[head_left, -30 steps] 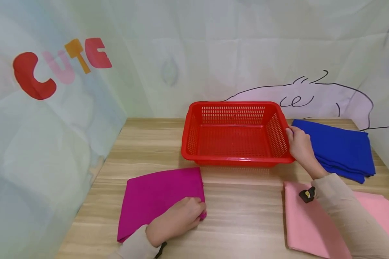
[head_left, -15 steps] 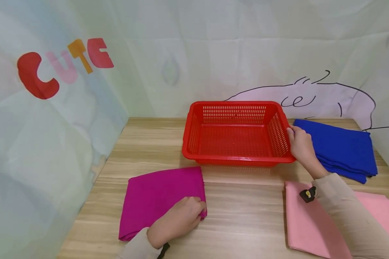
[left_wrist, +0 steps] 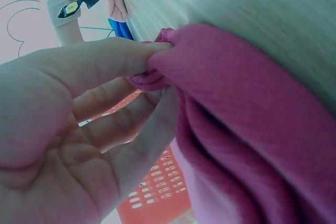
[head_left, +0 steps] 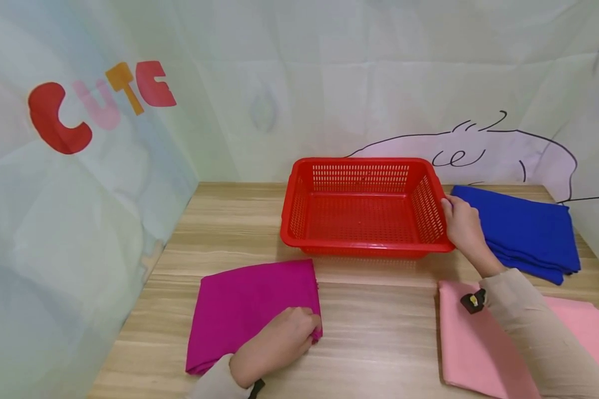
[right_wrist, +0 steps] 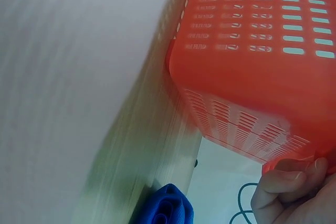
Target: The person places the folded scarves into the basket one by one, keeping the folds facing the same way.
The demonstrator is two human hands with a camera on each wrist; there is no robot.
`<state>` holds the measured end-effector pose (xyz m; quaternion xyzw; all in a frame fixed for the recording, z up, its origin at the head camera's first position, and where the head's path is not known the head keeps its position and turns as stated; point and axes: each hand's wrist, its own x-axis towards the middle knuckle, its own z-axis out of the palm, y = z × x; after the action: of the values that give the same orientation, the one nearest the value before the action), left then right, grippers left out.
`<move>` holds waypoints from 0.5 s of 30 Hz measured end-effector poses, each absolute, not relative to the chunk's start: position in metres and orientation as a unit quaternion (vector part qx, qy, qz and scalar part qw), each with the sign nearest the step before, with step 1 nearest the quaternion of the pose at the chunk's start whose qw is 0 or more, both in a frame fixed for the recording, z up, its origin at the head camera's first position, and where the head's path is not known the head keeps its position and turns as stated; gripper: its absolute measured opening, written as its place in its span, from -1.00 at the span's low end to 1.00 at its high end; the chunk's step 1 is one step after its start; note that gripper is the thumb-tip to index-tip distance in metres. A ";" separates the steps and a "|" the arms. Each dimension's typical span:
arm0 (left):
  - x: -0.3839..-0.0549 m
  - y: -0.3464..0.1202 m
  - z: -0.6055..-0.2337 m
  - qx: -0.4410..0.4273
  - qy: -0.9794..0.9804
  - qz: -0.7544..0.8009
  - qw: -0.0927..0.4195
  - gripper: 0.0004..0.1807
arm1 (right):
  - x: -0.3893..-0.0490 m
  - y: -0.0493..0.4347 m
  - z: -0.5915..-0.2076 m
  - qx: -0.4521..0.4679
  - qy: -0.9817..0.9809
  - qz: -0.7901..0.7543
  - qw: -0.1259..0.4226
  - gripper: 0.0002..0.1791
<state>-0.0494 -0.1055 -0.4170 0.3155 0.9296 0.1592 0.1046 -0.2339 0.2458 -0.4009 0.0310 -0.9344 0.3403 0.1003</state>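
Note:
A folded magenta cloth (head_left: 252,302) lies on the table at front left. My left hand (head_left: 279,341) pinches its right edge near the front corner. In the left wrist view, thumb and fingers close on the gathered layers of the magenta cloth (left_wrist: 241,93). At the back middle stands a red plastic basket (head_left: 359,244) with slotted walls and nothing inside. My right hand (head_left: 464,224) grips the rim at its right end; in the right wrist view, curled fingers (right_wrist: 286,182) hold the red basket (right_wrist: 236,72) at its rim.
A folded blue cloth (head_left: 529,233) lies at the back right, close beside my right hand. Below my right forearm is a folded pink cloth (head_left: 479,343). Printed fabric walls (head_left: 239,100) border the wooden table (head_left: 379,332) at the back and sides.
My left hand and the magenta cloth have shifted very slightly to the right. The right hand and the basket look unmoved.

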 end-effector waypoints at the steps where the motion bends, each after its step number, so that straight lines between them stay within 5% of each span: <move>1: -0.049 -0.105 -0.417 0.316 0.930 0.158 0.106 -0.84 | -0.234 0.246 -0.401 0.030 -0.935 0.340 0.100 -0.47; 15: -0.049 -0.092 -0.419 0.333 0.930 0.111 0.109 -0.87 | -0.233 0.246 -0.400 0.032 -0.933 0.344 0.101 -0.47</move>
<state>-0.0489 -0.0921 -0.4189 0.3330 0.9300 0.1111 0.1092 -0.2327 0.2455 -0.4005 0.0317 -0.9332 0.3435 0.1011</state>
